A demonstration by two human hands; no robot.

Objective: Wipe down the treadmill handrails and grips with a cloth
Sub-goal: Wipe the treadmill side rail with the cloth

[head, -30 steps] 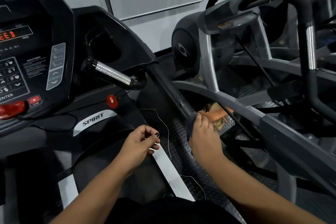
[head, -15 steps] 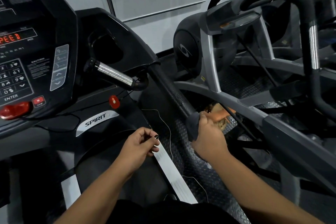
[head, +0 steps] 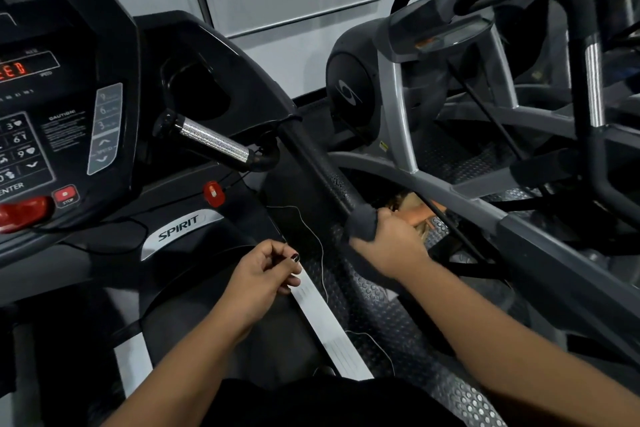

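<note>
The treadmill's black right handrail [head: 313, 163] slopes from the console down toward me. My right hand [head: 388, 246] grips a dark grey cloth [head: 362, 222] wrapped round the rail's lower part. A silver pulse grip [head: 213, 142] juts left from the rail's top end, untouched. My left hand [head: 263, 272] hovers over the treadmill deck with fingers loosely curled, holding nothing that I can make out.
The console [head: 52, 114] with red display, keypad and red stop button fills the left. A red safety clip [head: 214, 193] and its cord hang below it. An elliptical machine [head: 485, 114] stands close on the right, past a studded rubber floor mat [head: 398, 315].
My right hand with the cloth has slid slightly down the rail toward me. My left hand has stayed in place.
</note>
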